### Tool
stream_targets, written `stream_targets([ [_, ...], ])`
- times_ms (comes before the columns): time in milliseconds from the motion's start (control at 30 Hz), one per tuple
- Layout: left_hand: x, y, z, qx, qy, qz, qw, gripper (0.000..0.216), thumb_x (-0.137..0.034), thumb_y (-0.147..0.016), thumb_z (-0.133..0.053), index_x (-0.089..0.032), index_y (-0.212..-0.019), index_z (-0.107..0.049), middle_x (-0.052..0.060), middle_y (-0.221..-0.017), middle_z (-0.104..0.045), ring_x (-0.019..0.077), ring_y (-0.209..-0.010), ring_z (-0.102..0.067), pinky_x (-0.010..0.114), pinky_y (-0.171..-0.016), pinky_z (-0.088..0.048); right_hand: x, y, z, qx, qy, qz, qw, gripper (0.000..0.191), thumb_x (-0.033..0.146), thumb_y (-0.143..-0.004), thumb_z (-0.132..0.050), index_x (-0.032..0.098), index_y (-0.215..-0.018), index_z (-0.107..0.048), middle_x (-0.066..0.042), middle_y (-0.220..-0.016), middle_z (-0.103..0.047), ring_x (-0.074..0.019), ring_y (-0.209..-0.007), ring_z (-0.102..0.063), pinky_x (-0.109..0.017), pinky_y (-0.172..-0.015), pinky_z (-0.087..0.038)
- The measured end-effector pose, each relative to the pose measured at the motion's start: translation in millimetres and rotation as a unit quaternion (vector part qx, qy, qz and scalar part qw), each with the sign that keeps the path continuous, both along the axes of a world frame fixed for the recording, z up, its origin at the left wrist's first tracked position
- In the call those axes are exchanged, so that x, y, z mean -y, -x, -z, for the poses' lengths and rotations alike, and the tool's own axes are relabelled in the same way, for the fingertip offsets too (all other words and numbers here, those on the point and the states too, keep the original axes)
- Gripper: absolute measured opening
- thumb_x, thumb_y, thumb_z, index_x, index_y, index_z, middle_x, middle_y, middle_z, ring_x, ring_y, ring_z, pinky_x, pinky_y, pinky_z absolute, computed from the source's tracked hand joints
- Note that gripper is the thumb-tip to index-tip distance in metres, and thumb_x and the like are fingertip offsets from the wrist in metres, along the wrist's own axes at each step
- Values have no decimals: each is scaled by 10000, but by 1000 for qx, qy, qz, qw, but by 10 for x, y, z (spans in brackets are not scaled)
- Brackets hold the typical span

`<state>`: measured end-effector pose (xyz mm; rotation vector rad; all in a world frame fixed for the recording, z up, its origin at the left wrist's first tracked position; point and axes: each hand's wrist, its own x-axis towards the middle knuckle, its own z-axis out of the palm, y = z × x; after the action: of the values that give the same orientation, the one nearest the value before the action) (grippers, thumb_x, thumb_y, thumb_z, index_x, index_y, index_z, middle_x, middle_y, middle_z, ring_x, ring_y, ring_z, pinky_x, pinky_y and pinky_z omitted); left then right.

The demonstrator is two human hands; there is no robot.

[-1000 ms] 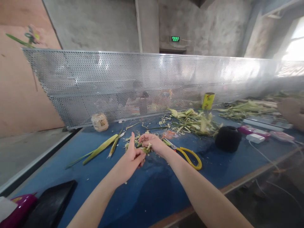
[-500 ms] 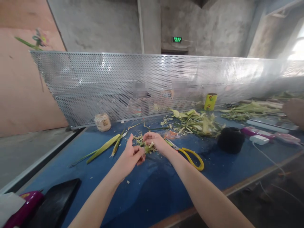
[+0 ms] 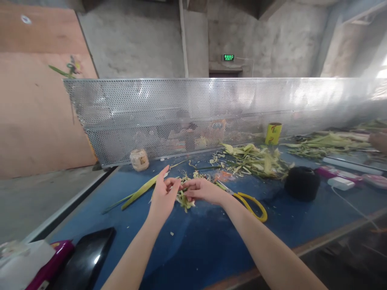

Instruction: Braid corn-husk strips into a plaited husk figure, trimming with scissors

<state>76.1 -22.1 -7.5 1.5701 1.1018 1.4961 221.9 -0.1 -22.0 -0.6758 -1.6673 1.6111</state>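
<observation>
Before us spreads a blue tabletop (image 3: 181,249) flecked with pale crumbs, its brown edge showing at the near right. Around its middle lies a loose clump of shredded yellow-green husk (image 3: 186,202), right at our fingertips. Our left hand (image 3: 164,192) points one finger up, its others bent, its thumb reaching the right fingertips; our right hand (image 3: 205,190) curls its fingers at the clump. We cannot tell whether either pinches a strand, as the fingers hide it. To the right lie scissors with yellow looped handles (image 3: 237,195), then a rounded black bundle (image 3: 302,184). A perforated silver metal screen (image 3: 151,125) lines the far side; behind it rises a bare grey concrete wall (image 3: 136,44) with a green-lit exit sign (image 3: 228,57), and a peach-coloured board (image 3: 36,117) stands far left
</observation>
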Motion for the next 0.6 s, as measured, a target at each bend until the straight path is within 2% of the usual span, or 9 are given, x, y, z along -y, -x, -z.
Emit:
stream_targets([
  [100,13,16,-23,-14,-24,-13,1000,640,-304,-705,-558,-145,-1252,-266,-37,-616,-551,107,-591,-539,241,-573,-421,24,13,-16,-6,5,-4,1000,266,307,-610,-675,154,-820,-617,55,-542,-555,-49,-477,-484,-204,-515,-401],
  [267,43,18,-55,-2,-52,14,999,619,-296,-723,-542,-157,-1256,-258,-32,-636,-546,112,-631,-546,254,-607,-430,53,28,-49,-20,5,4,1000,214,308,-564,-695,128,-633,-601,39,-561,-572,-52,-475,-490,-213,-510,-419],
  [400,57,6,-58,19,-84,18,996,574,-288,-750,-508,-168,-1253,-260,-14,-702,-549,106,-695,-547,263,-682,-435,45,22,-53,-54,37,26,998,237,305,-542,-701,136,-649,-574,47,-559,-567,-63,-479,-515,-226,-527,-430],
  [500,48,4,-41,27,-93,47,994,689,-274,-691,-586,-183,-1265,-214,8,-810,-544,126,-788,-552,273,-710,-437,31,13,-50,-99,49,43,993,254,318,-548,-698,141,-658,-553,47,-545,-557,-67,-478,-523,-234,-542,-435],
  [600,27,10,-8,-40,-65,87,993,843,-247,-591,-678,-194,-1272,-183,40,-905,-550,165,-859,-555,274,-681,-434,11,-1,-46,-136,38,62,988,268,338,-551,-701,141,-633,-538,43,-542,-549,-66,-493,-528,-226,-547,-430],
])
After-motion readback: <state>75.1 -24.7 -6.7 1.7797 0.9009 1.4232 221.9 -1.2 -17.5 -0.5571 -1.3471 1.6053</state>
